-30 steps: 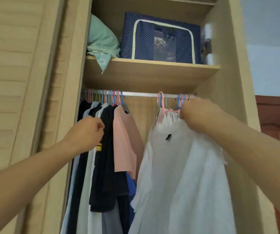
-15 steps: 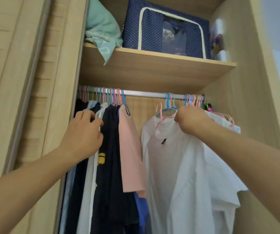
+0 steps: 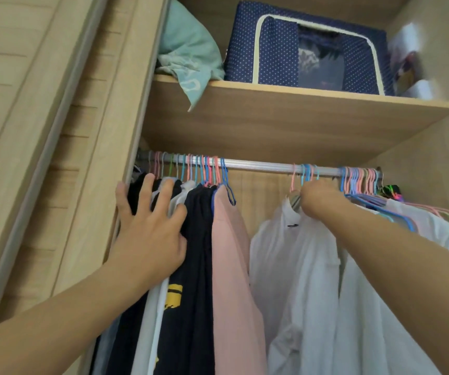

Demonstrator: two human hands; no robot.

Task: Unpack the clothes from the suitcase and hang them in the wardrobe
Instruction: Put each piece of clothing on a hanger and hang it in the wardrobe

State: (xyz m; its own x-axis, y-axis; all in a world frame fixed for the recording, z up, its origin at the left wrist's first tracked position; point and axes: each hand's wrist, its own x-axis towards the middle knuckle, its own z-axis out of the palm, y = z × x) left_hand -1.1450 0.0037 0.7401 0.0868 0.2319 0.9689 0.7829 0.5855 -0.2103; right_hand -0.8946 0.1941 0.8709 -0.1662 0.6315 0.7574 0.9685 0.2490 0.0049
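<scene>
A silver rail (image 3: 258, 166) runs across the open wardrobe under a wooden shelf (image 3: 285, 120). On its left hang dark, white and pink garments (image 3: 228, 261) on coloured hangers. My left hand (image 3: 150, 231) presses with spread fingers against these garments near the wardrobe's left wall. A white shirt (image 3: 296, 269) hangs in the middle on a hanger hooked over the rail. My right hand (image 3: 318, 198) grips that hanger at the shirt's collar. The suitcase is out of view.
Several empty pink and blue hangers (image 3: 358, 180) crowd the rail's right end, with more white clothes (image 3: 434, 231) below them. On the shelf sit a dotted navy storage box (image 3: 280, 47) and a teal cloth (image 3: 188, 58). A slatted sliding door (image 3: 28, 131) stands left.
The view has moved closer to the rail. My left hand opened from a loose fist and spread flat on the left garments. The white shirt's hanger now hangs on the rail.
</scene>
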